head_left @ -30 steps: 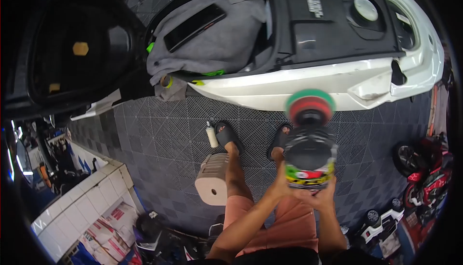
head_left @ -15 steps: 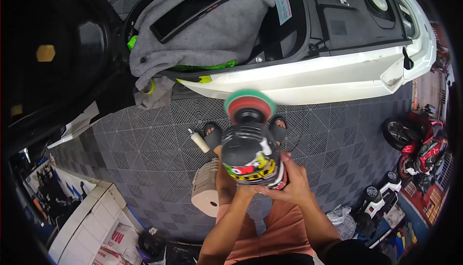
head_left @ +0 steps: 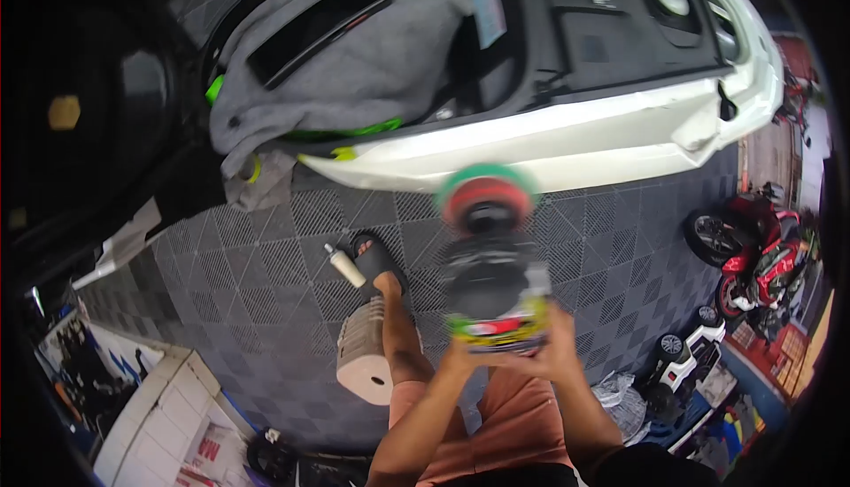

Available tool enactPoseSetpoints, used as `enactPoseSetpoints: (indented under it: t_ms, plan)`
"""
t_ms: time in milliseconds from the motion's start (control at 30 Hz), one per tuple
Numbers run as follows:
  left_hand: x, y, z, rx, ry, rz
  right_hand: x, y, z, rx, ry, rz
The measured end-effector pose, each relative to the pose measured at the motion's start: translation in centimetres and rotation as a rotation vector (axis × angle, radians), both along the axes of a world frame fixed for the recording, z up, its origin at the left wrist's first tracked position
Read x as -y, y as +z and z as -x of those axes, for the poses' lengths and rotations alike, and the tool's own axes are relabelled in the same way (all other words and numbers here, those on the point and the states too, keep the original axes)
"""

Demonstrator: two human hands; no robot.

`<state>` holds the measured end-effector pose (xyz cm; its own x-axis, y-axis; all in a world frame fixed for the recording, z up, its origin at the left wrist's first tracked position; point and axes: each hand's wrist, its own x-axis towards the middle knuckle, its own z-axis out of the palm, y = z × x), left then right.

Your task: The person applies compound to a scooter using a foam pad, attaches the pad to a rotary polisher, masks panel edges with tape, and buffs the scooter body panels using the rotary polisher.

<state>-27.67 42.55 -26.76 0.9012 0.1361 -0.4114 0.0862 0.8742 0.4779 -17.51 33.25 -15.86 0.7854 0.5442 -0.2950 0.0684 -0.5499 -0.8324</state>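
A black power polisher (head_left: 489,288) with bright stickers is held between both my hands, blurred by motion. Its round green-and-red polishing pad (head_left: 487,184) rests at, or very near, the lower edge of the white side panel (head_left: 531,143) of a scooter. My left hand (head_left: 462,356) grips the polisher's near end from the left. My right hand (head_left: 553,341) wraps round the same end from the right. The fingers are partly hidden behind the tool.
A grey towel (head_left: 354,71) with a phone (head_left: 319,31) on it covers the scooter's seat opening. On the tiled floor stand a small bottle (head_left: 346,267) and a beige ribbed stool (head_left: 361,359). A red motorcycle (head_left: 770,261) and a white toy vehicle (head_left: 677,354) are at right.
The polisher, with both my hands on it, has moved right along the panel's edge. The view has shifted, so the scooter sits further left in it.
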Motion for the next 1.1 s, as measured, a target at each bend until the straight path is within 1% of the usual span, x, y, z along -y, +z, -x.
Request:
enactPoseSetpoints:
  t_ms: [67, 100, 200, 233, 333, 367, 467, 600, 667, 733, 767, 867, 900, 1000, 1100]
  plan:
    - [-1.0, -0.2, -0.5, 0.072, -0.005, -0.002, -1.5, 1.5, -1.9, -0.081, 0.094, -0.012]
    - [-1.3, -0.2, -0.7, 0.101, -0.012, -0.003, -1.4, 1.8, -2.4, -0.178, 0.145, 0.053]
    - [-0.3, -0.1, -0.6, 0.126, -0.047, -0.005, 0.3, 1.9, -2.6, -0.091, 0.116, 0.012]
    - [0.5, -0.2, -0.5, 0.123, -0.061, -0.008, 1.1, 1.9, -2.6, -0.063, 0.057, -0.058]
    - [3.0, -0.1, 0.0, 0.112, -0.139, -0.01, 3.4, 2.3, -2.6, -0.097, -0.099, -0.086]
    - [3.8, 0.0, 0.0, 0.113, -0.164, -0.012, 4.3, 2.0, -2.5, -0.068, -0.123, -0.102]
    - [5.4, 1.1, -0.6, 0.102, -0.216, -0.018, 5.3, 3.3, -3.6, -0.067, -0.154, -0.121]
    - [7.3, 2.5, -1.7, 0.075, -0.259, -0.038, 7.8, 4.2, -5.3, -0.071, -0.098, -0.154]
    - [7.8, 2.9, -2.1, 0.077, -0.282, -0.044, 8.4, 4.3, -5.5, -0.09, -0.157, -0.186]
    - [7.6, 3.1, -2.6, 0.09, -0.305, -0.051, 8.4, 4.8, -5.8, -0.116, -0.222, -0.196]
    - [7.4, 3.2, -2.9, 0.101, -0.323, -0.056, 8.6, 4.7, -5.4, -0.068, -0.235, -0.166]
    - [6.5, 3.8, -3.8, 0.129, -0.359, -0.065, 8.9, 4.7, -5.4, -0.044, -0.236, -0.149]
    - [6.1, 4.2, -4.2, 0.138, -0.375, -0.07, 9.0, 4.9, -6.3, -0.124, -0.261, -0.236]
    - [5.3, 4.7, -5.2, 0.151, -0.38, -0.091, 10.5, 3.4, -6.2, -0.025, -0.164, -0.262]
    - [5.2, 5.4, -5.8, 0.14, -0.332, -0.127, 9.7, 4.2, -6.2, -0.023, -0.177, -0.243]
